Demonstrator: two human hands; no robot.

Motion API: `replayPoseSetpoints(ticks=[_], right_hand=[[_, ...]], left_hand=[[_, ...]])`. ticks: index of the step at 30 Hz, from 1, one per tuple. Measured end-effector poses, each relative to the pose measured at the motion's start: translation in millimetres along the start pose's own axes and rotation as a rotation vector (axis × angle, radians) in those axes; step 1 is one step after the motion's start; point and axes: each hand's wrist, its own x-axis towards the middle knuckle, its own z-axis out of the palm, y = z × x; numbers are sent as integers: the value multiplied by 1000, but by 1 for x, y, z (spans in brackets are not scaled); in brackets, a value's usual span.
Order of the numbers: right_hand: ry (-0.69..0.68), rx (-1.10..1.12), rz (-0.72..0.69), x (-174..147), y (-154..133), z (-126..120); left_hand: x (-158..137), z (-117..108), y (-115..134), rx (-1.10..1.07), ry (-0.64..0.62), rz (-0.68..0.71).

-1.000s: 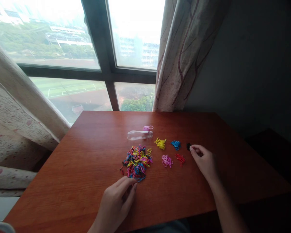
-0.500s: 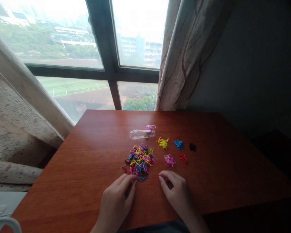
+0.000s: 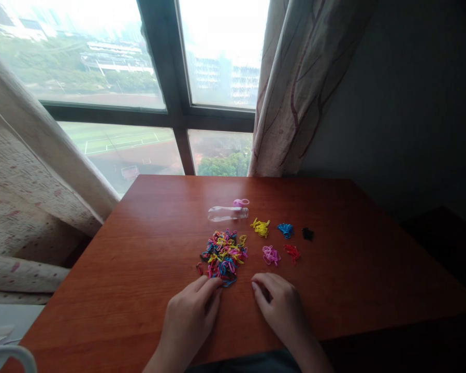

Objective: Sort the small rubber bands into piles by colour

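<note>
1. My left hand [image 3: 190, 311] rests at the near edge of the mixed pile of small elastic bands [image 3: 223, 253], thumb and index finger drawn together; I cannot tell whether a band is pinched between them.
2. My right hand [image 3: 281, 303] is to the right of that pile, apart from it, with fingers curled and thumb near the index fingertip; whether they grip anything, I cannot tell.
3. The mixed pile lies on the wooden table [image 3: 357, 290], its yellow, pink, blue, red and black loops tangled together.
4. Right of it I see single-colour heaps: yellow bands [image 3: 260, 228], blue bands [image 3: 285, 230] and black bands [image 3: 307, 234] farther from me, pink bands [image 3: 271, 255] and red bands [image 3: 292, 253] nearer.
5. Beyond the pile, a clear bottle [image 3: 223, 214] lies on its side, mouth rightward, with a looped pink cap [image 3: 238, 202] just behind it.
</note>
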Motion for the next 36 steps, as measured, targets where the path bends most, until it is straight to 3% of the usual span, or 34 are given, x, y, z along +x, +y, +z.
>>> replayPoseSetpoints(ticks=[8, 36], right_hand=[[-20, 11, 15, -1, -1, 0], [-44, 6, 23, -1, -7, 4]], left_hand=[[-1, 0, -4, -164, -13, -15], [-4, 3, -2, -52, -141, 47]])
